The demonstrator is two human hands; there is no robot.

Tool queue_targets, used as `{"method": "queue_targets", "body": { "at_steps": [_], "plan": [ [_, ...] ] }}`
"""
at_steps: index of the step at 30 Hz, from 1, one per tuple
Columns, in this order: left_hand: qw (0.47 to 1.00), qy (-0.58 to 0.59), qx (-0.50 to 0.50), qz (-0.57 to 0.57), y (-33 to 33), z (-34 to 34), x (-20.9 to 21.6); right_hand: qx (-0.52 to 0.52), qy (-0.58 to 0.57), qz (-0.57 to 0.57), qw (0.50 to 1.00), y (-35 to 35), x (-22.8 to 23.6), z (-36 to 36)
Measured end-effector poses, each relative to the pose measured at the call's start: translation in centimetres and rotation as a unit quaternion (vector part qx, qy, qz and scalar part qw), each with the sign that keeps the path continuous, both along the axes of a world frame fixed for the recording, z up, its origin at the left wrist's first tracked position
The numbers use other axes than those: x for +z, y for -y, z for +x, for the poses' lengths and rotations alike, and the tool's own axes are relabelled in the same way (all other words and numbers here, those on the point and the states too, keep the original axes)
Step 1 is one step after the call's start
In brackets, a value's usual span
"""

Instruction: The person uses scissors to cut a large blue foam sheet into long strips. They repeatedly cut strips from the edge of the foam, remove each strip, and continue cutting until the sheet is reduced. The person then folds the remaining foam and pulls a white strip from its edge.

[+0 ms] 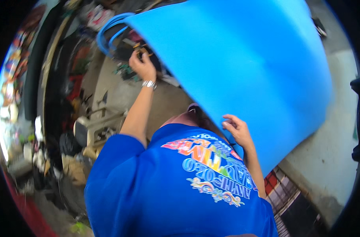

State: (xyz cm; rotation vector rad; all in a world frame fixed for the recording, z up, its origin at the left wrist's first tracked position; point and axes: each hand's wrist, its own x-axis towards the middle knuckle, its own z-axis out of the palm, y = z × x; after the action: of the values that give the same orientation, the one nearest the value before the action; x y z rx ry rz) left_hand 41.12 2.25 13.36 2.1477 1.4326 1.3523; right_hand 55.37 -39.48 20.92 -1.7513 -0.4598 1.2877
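A large, smooth light-blue sheet [247,59] curves across the upper right, its near edge slanting down toward my body. Blue curled strips [103,37] loop at its far left end. My left hand [143,69], with a metal watch on the wrist, reaches forward beside that edge. Its fingers are closed on a small dark thing with an orange part [139,48], whose kind I cannot make out. Close to my body, my right hand [238,131] is in front of the sheet near its lower edge, fingers loosely bent and apart, with nothing visible in them.
Clutter lies at the left, with a beige plastic chair-like piece [103,126] and a woven tan bag [74,170]. A dark metal grate [284,193] is at the lower right, below a pale wall [330,158]. Small scattered things lie beyond my left hand.
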Motion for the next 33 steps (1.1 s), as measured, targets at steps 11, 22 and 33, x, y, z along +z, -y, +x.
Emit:
{"method": "queue_targets", "body": {
  "at_steps": [11, 22, 33],
  "plan": [
    [0.772, -0.265, -0.578, -0.020, 20.2, 16.5, 6.3, -0.070, 0.378, 0.011, 0.923, 5.4, 4.8, 16.2],
    [0.758, -0.377, -0.532, 0.023, 24.8, 19.2, 1.3, -0.291, 0.546, -0.086, 0.781, 16.8, 7.5, 55.3],
    [0.754, -0.408, -0.514, 0.001, 25.4, 19.9, 2.2, -0.548, 0.008, 0.223, 0.806, 25.8, 2.0, 61.3]
  ]
}}
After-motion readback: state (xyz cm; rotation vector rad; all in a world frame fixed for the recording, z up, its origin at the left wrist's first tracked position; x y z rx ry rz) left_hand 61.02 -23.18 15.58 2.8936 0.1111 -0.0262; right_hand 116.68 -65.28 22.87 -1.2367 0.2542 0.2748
